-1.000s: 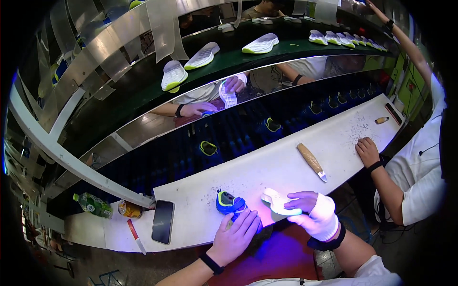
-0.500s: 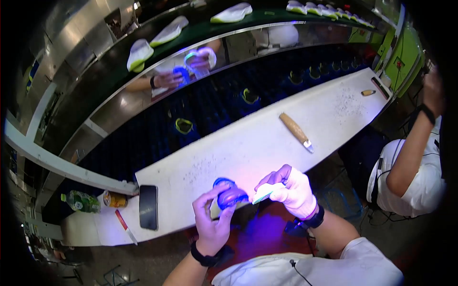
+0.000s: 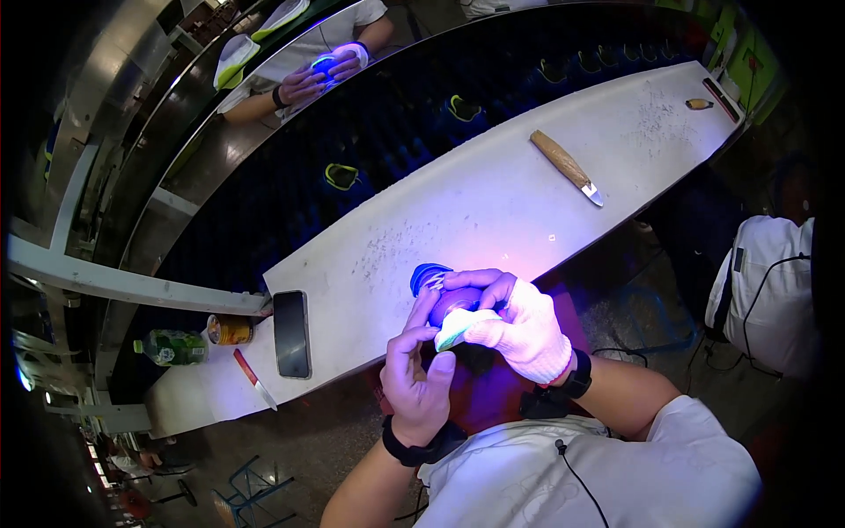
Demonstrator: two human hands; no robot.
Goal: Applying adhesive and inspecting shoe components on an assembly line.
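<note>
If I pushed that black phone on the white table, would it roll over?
Probably not: the phone lies flat, so rolling or tipping seems unlikely. It would more likely slide, since the white table looks fairly smooth. Its dark, shiny face looks like glass, so it might crack if dropped.

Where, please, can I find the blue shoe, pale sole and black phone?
Blue shoe (image 3: pixel 428 275), head view: its upper.
Pale sole (image 3: pixel 461 326), head view: its bright surface.
Black phone (image 3: pixel 291 334), head view: its screen.

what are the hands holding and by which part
The right hand holds a white sole, one tip jutting out, its grip partly hidden; the left hand touches one side of a blue shoe, hold unclear.
</note>
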